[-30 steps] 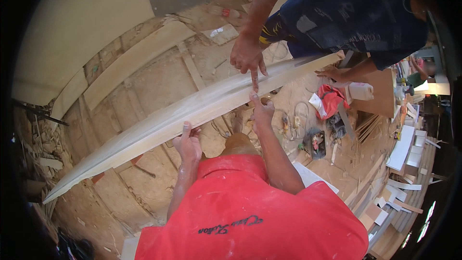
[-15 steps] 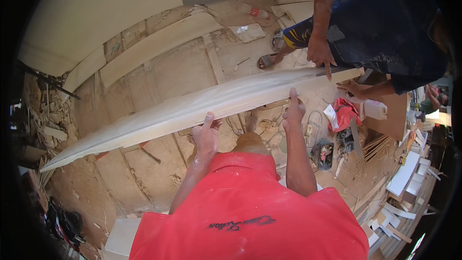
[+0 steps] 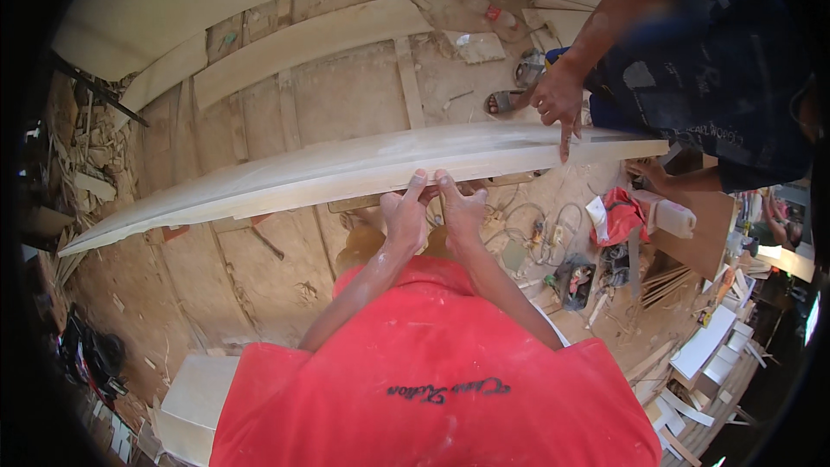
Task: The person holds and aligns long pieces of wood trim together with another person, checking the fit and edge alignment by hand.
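A long pale wooden panel (image 3: 328, 166) stretches across in front of me, its top face dusty and its thick near edge facing me. My left hand (image 3: 405, 218) grips that near edge at about the middle, thumb pressed on the edge and fingers curled beneath. Right beside it, my right hand (image 3: 463, 214) pinches the same edge in the same way, the two thumbs nearly side by side. Toward the right end, a co-worker's hand (image 3: 560, 102) points a finger down at the panel's edge. The co-worker's other hand (image 3: 648, 175) is by the panel's right end, partly hidden.
Curved plywood strips (image 3: 311, 52) lie on the dusty floor beyond the panel. Wood scraps (image 3: 91, 151) heap up at far left. To the right are a red bag (image 3: 621, 214), a whitish jug (image 3: 673, 216), a tool box (image 3: 572, 281) and tangled cords (image 3: 553, 238). A pale box (image 3: 197, 398) stands at lower left.
My hands have come together at the panel's middle: the right slid left, the left shifted right. The co-worker's pointing hand moved left along the edge.
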### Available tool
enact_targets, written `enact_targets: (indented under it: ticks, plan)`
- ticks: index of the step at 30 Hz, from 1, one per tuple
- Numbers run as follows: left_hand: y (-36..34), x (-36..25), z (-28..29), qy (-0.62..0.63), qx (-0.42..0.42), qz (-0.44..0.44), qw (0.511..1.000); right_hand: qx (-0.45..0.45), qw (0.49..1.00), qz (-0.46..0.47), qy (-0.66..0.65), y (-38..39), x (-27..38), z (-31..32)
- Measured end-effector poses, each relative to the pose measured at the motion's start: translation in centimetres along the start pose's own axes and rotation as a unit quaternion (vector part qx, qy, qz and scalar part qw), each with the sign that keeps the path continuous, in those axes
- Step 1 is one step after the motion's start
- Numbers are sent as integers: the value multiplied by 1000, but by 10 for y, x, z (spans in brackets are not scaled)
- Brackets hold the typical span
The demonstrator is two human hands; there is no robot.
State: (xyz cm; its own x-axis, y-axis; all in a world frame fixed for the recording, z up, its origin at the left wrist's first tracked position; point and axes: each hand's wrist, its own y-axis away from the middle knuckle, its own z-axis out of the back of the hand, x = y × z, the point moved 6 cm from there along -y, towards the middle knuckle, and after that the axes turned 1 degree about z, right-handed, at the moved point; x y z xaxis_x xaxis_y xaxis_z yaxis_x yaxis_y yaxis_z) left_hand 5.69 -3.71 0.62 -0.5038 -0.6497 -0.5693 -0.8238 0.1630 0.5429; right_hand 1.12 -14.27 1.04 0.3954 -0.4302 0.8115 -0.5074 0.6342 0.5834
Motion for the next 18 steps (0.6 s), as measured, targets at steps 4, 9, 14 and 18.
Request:
enact_targets:
  ticks: [4, 9, 14, 18]
  plan:
    - [-8, 5, 15, 17, 9, -3, 1000, 50, 997, 33, -39, 0, -18, -23]
    - [1, -4, 3, 39, -6, 14, 999, 13, 999, 41, -14, -11, -2, 3]
    - [1, -1, 3, 53, 6, 29, 998, 46, 992, 73, -86, 3, 4, -11]
    - [2, -2, 0, 94, -4, 41, 995, 116, 992, -22, -44, 12, -12, -33]
